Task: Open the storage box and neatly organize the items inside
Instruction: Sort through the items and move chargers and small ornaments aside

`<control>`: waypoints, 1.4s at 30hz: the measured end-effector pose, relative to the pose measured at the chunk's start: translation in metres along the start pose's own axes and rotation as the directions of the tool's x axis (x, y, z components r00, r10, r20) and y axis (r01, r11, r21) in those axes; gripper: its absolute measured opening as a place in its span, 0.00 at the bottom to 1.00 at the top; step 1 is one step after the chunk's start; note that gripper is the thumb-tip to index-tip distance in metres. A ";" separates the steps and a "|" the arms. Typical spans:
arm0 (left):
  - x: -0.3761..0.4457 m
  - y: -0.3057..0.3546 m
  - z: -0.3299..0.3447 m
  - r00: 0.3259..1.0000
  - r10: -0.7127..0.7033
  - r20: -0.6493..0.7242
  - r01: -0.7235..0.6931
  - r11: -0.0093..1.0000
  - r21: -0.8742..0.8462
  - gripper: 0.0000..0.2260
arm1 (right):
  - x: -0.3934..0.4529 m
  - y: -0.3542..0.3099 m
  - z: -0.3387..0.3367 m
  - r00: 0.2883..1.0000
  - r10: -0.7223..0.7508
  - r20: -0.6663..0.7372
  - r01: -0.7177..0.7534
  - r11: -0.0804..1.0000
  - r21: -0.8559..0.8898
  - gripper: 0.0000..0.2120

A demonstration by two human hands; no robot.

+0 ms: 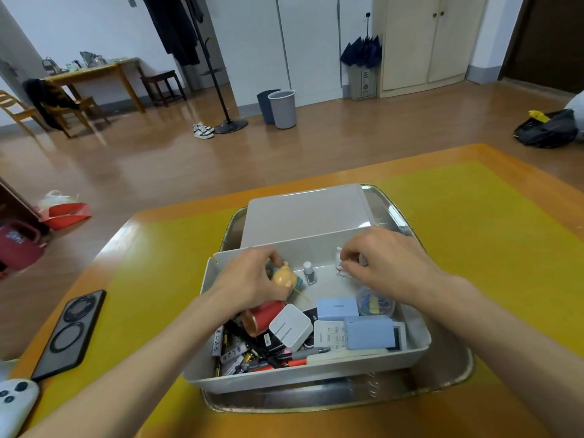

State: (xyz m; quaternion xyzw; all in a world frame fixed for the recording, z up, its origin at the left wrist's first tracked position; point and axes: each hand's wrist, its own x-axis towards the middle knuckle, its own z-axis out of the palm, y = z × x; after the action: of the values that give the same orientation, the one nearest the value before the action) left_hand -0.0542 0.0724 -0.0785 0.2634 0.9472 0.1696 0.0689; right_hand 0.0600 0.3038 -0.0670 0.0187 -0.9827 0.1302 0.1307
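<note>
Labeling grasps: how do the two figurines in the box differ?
The tan figurine is gripped by the left hand and looks tipped over; the white figurine is pinched by the right hand and stands upright. Tan looks rounder, white slimmer. Both sit at the far end of the box.

both forearms come in from the bottom corners, bare, angled toward each other. left hand [252, 279] is palm down, knuckles up, fingers curled round a little tan figurine [284, 277]. right hand [384, 263] is also knuckles up, fingertips bunched together pinching a small white figure [339, 263], wrist bent slightly inward
</note>
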 end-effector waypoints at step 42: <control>-0.052 -0.012 -0.030 0.939 0.226 -0.258 -0.301 0.904 -0.305 0.20 | 0.016 -0.044 0.007 0.925 0.083 0.372 -0.029 0.988 -0.149 0.10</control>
State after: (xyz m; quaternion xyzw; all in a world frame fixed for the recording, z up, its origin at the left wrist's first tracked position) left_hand -0.0219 0.0270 -0.0526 0.3538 0.8607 0.3659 -0.0140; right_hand 0.0457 0.2591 -0.0577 0.0061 -0.9963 0.0580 -0.0632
